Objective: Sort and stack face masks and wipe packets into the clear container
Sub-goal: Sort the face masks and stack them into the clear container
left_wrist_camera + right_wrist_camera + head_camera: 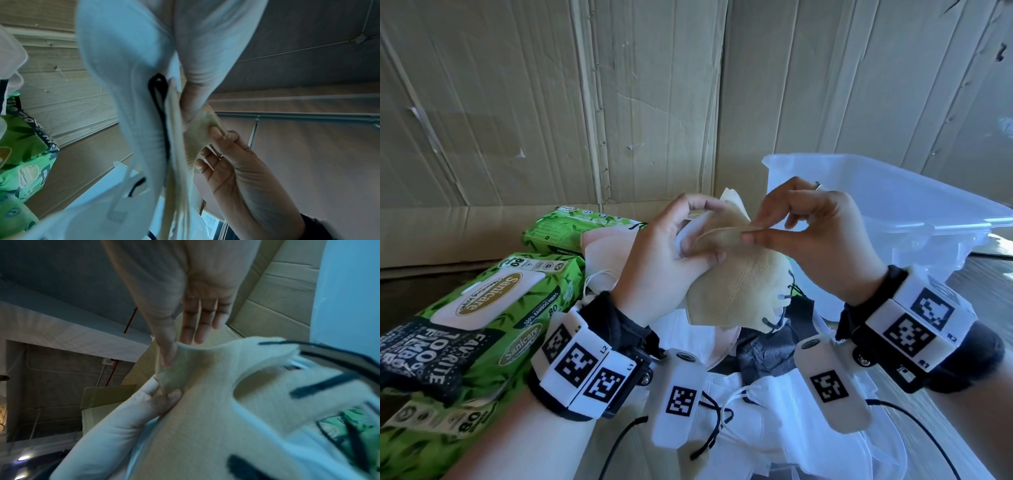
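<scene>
the left hand (667,260) grips a bundle of beige masks (739,284); the right hand (815,236) pinches the top mask's edge just beside that grip. peel slowly, keeping ear loops untangled.

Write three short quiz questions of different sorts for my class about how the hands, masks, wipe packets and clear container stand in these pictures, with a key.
1. True or false: the beige mask already lies inside the clear container.
2. Multiple choice: the right hand pinches the beige mask with (A) thumb and forefinger, (B) the whole fist, (C) nothing, it hangs free.
3. Fill in: the green wipe packets lie on the person's ____ side.

Key: 1 false, since the left hand and the right hand hold it in front of the container. 2 A. 3 left.
</scene>
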